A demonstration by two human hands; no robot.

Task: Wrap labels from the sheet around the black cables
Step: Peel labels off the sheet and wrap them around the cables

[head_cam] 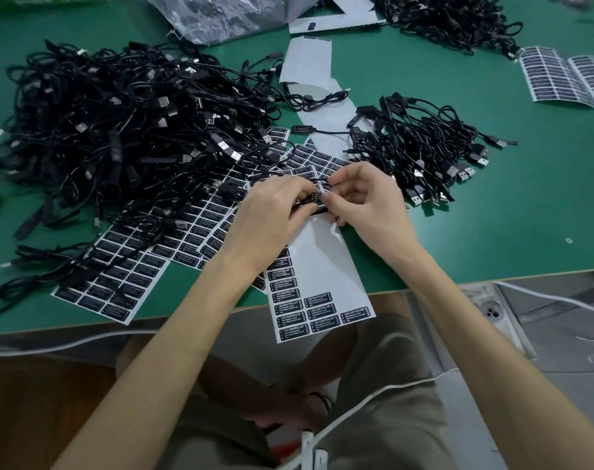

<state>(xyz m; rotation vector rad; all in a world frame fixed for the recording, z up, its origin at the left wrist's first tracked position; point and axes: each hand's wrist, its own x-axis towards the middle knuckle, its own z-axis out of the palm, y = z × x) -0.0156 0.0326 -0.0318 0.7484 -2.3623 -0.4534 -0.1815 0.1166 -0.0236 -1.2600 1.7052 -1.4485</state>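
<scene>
My left hand [275,212] and my right hand [363,201] meet over the middle of the green table. Between their fingertips they pinch a small black cable controller with a black label [317,197] on it. The cable trails off to the upper left. Under my hands lies a white label sheet [319,266], mostly peeled, with black "LED CONTROLLER" labels left at its near end. A big tangled pile of black USB cables [119,123] lies to the left. A smaller pile of cables [421,147] lies to the right of my hands.
More full label sheets [126,266] lie under the left pile. Further sheets [567,79] sit at the far right, an empty backing sheet [305,62] and a plastic bag [221,15] at the back, and another cable heap [451,15] at the far right. The table edge [492,276] runs just before my lap.
</scene>
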